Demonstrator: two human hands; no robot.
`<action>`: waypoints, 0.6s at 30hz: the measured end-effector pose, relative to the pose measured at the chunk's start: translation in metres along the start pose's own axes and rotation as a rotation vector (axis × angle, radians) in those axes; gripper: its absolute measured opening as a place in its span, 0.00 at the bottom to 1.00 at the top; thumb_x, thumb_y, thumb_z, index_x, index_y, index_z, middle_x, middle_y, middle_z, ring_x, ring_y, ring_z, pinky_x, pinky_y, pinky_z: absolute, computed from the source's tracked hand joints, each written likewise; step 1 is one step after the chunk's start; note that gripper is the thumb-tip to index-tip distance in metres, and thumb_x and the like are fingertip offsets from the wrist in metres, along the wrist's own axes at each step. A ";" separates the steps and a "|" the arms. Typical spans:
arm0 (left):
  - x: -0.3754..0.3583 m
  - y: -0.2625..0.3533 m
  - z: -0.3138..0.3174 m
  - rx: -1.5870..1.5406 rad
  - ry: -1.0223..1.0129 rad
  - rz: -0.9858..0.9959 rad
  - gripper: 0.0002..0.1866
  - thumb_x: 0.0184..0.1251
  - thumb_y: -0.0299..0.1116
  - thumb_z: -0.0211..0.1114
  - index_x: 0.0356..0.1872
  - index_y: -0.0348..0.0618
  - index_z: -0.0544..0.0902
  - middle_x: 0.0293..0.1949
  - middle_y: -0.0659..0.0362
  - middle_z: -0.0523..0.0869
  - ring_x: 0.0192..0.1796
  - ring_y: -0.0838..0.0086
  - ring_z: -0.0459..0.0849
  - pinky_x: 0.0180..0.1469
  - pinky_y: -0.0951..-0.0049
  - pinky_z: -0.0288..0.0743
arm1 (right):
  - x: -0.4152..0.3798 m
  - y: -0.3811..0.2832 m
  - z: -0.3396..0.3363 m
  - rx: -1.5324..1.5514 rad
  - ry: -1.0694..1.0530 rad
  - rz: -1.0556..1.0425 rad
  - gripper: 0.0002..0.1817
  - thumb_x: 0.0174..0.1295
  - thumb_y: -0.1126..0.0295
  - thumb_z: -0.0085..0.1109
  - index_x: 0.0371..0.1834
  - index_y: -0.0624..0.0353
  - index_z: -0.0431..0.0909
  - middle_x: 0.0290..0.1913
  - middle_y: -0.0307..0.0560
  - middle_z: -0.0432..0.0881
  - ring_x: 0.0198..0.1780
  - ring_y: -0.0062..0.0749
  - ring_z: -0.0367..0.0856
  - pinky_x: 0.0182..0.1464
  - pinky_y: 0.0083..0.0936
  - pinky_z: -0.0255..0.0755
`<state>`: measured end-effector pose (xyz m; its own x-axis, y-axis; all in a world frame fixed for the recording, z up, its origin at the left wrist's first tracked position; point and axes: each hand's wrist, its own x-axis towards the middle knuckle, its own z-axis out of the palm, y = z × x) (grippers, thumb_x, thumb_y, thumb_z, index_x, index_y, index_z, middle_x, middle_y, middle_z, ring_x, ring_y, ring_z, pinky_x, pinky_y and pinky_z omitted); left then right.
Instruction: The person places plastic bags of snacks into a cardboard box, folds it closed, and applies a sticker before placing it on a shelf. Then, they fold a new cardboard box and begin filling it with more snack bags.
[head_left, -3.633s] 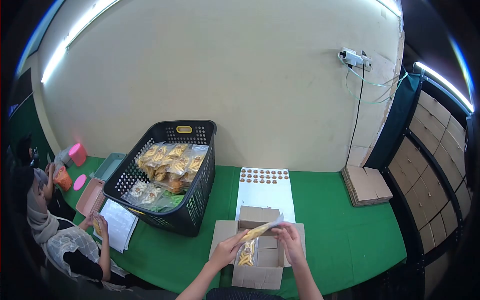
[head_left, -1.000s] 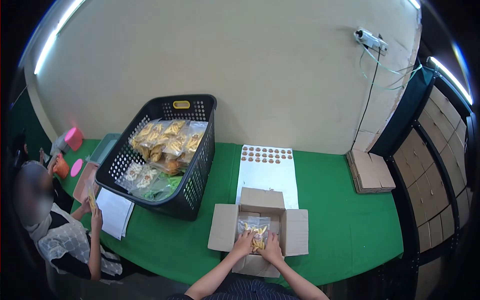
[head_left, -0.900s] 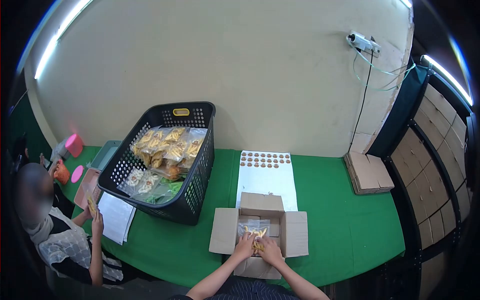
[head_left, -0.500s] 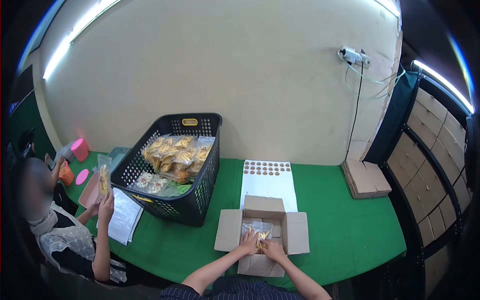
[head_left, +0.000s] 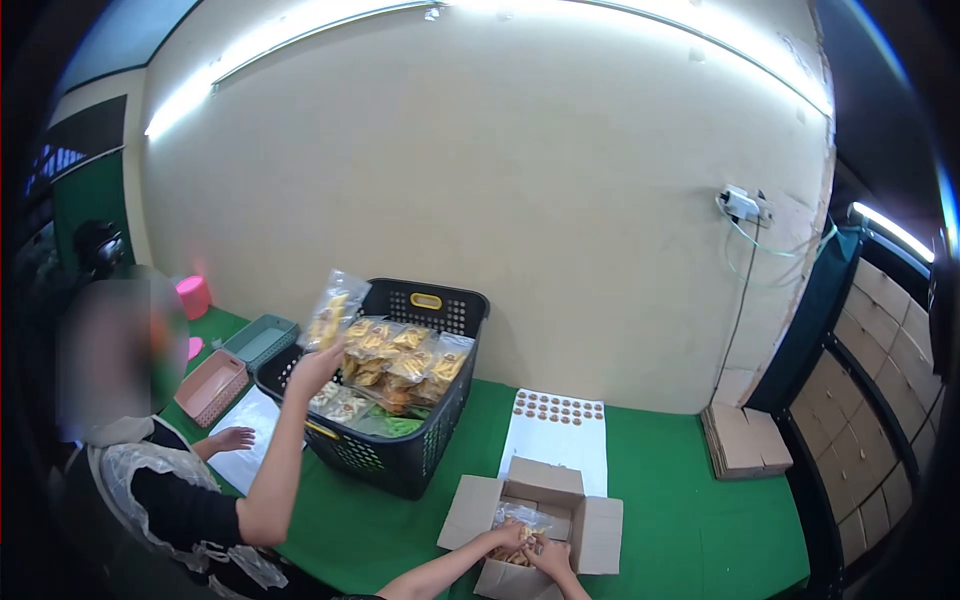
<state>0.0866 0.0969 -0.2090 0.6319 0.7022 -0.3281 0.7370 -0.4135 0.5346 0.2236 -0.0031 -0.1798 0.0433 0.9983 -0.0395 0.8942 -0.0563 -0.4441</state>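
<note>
An open cardboard box (head_left: 463,512) with its flaps spread stands on the green table. Inside it lies a clear plastic packet of yellow snacks (head_left: 530,519). My left hand (head_left: 508,536) is in the box on the packet, its fingers bent. Close beside it, my right hand (head_left: 547,556) touches the packet too. What the fingers of either hand grip is too small to make out. Behind and left of the box is a black basket (head_left: 420,460) filled with snack packets (head_left: 410,352).
A co-worker's hand (head_left: 318,368) holds a snack packet (head_left: 335,312) over the basket's left edge. Pink (head_left: 213,388) and green trays (head_left: 262,342) stand at left. A white sticker sheet (head_left: 555,440) lies behind the box; folded cartons (head_left: 746,442) lie at right.
The view has tilted up, so the table sits lower. The co-worker's raised hand has brought a packet rightward to the basket, while their other hand is now lower and open. My hands remain in the box.
</note>
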 end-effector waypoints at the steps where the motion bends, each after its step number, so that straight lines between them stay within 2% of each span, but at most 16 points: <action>1: 0.003 -0.003 0.003 -0.118 0.101 -0.018 0.39 0.49 0.47 0.66 0.60 0.38 0.62 0.57 0.41 0.66 0.61 0.49 0.63 0.62 0.59 0.58 | -0.001 0.002 0.004 0.086 0.040 0.036 0.27 0.47 0.43 0.55 0.46 0.47 0.78 0.36 0.47 0.82 0.40 0.44 0.80 0.50 0.45 0.60; 2: 0.008 -0.005 0.005 -0.235 0.200 -0.033 0.39 0.49 0.47 0.66 0.60 0.38 0.62 0.56 0.41 0.67 0.61 0.51 0.63 0.61 0.60 0.59 | 0.001 0.005 0.005 0.080 0.044 0.024 0.26 0.47 0.43 0.55 0.44 0.48 0.79 0.37 0.47 0.82 0.41 0.44 0.79 0.50 0.45 0.60; 3: -0.001 -0.001 -0.003 -0.231 0.308 0.044 0.33 0.54 0.45 0.63 0.58 0.38 0.65 0.56 0.44 0.67 0.61 0.54 0.65 0.61 0.62 0.60 | -0.003 0.001 0.000 0.076 0.051 0.015 0.26 0.46 0.43 0.55 0.42 0.48 0.80 0.37 0.47 0.82 0.41 0.44 0.79 0.50 0.46 0.60; 4: -0.021 0.011 -0.026 -0.340 0.327 0.151 0.31 0.56 0.44 0.62 0.57 0.39 0.65 0.58 0.45 0.66 0.61 0.55 0.65 0.61 0.63 0.60 | -0.007 -0.004 -0.005 0.076 0.059 0.008 0.25 0.46 0.44 0.55 0.41 0.49 0.81 0.38 0.47 0.82 0.41 0.44 0.78 0.50 0.46 0.61; 5: -0.051 0.028 -0.059 -0.448 0.342 0.255 0.28 0.58 0.42 0.60 0.57 0.39 0.66 0.59 0.46 0.65 0.62 0.56 0.65 0.61 0.65 0.60 | -0.011 -0.011 -0.009 0.084 0.129 -0.028 0.20 0.46 0.50 0.59 0.35 0.53 0.82 0.38 0.49 0.81 0.43 0.43 0.76 0.47 0.43 0.65; 6: -0.079 0.043 -0.088 -0.556 0.353 0.355 0.26 0.60 0.40 0.59 0.57 0.40 0.66 0.60 0.47 0.65 0.62 0.57 0.65 0.61 0.66 0.60 | -0.009 -0.007 -0.003 0.151 0.137 -0.043 0.19 0.46 0.53 0.60 0.35 0.54 0.81 0.38 0.50 0.81 0.43 0.43 0.76 0.47 0.41 0.66; 8: -0.124 0.063 -0.134 -0.505 0.541 0.415 0.21 0.60 0.34 0.57 0.54 0.41 0.69 0.58 0.49 0.67 0.60 0.60 0.67 0.60 0.66 0.62 | -0.002 0.007 0.011 0.293 0.150 -0.074 0.16 0.46 0.58 0.62 0.35 0.56 0.81 0.38 0.53 0.80 0.44 0.42 0.76 0.46 0.38 0.68; 9: -0.144 0.070 -0.155 -0.476 0.634 0.443 0.18 0.61 0.31 0.56 0.53 0.41 0.71 0.57 0.49 0.69 0.60 0.61 0.68 0.59 0.66 0.63 | -0.003 0.002 0.005 0.231 0.234 -0.153 0.14 0.46 0.63 0.63 0.33 0.60 0.80 0.33 0.55 0.80 0.36 0.42 0.79 0.40 0.31 0.72; 12: -0.193 0.072 -0.215 -0.213 0.961 0.497 0.14 0.55 0.24 0.57 0.44 0.41 0.77 0.48 0.50 0.77 0.53 0.63 0.75 0.55 0.66 0.68 | 0.002 -0.006 0.000 0.362 0.178 0.037 0.16 0.47 0.61 0.62 0.32 0.63 0.78 0.27 0.54 0.80 0.30 0.45 0.79 0.35 0.33 0.73; 13: -0.206 0.068 -0.231 -0.176 1.073 0.496 0.12 0.53 0.21 0.57 0.40 0.41 0.78 0.42 0.51 0.79 0.50 0.63 0.77 0.52 0.66 0.69 | 0.000 -0.011 -0.005 0.415 0.188 0.044 0.16 0.49 0.61 0.61 0.30 0.65 0.78 0.25 0.53 0.80 0.25 0.41 0.80 0.31 0.31 0.74; 14: -0.216 0.063 -0.244 -0.138 1.186 0.494 0.11 0.50 0.19 0.57 0.36 0.40 0.79 0.37 0.52 0.82 0.46 0.62 0.79 0.50 0.66 0.71 | -0.002 -0.015 -0.010 0.413 0.190 0.056 0.16 0.49 0.61 0.61 0.30 0.65 0.77 0.24 0.53 0.80 0.25 0.40 0.80 0.30 0.30 0.74; 16: -0.224 0.047 -0.261 -0.081 1.365 0.402 0.10 0.49 0.19 0.58 0.34 0.41 0.79 0.34 0.55 0.81 0.40 0.62 0.81 0.44 0.67 0.73 | -0.005 -0.026 -0.022 0.412 0.195 0.079 0.15 0.50 0.61 0.61 0.30 0.65 0.77 0.23 0.53 0.80 0.24 0.37 0.80 0.29 0.29 0.73; 18: -0.225 0.025 -0.272 0.031 1.382 0.328 0.07 0.51 0.23 0.58 0.33 0.42 0.79 0.33 0.56 0.81 0.38 0.64 0.81 0.44 0.67 0.71 | -0.007 -0.031 -0.025 0.426 0.251 0.053 0.12 0.52 0.65 0.59 0.30 0.65 0.78 0.23 0.52 0.80 0.24 0.35 0.80 0.29 0.28 0.73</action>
<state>-0.1019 0.0858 0.0900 0.0472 0.5586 0.8281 0.6217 -0.6653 0.4133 0.2069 -0.0076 -0.1432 0.2371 0.9638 0.1216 0.6283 -0.0566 -0.7759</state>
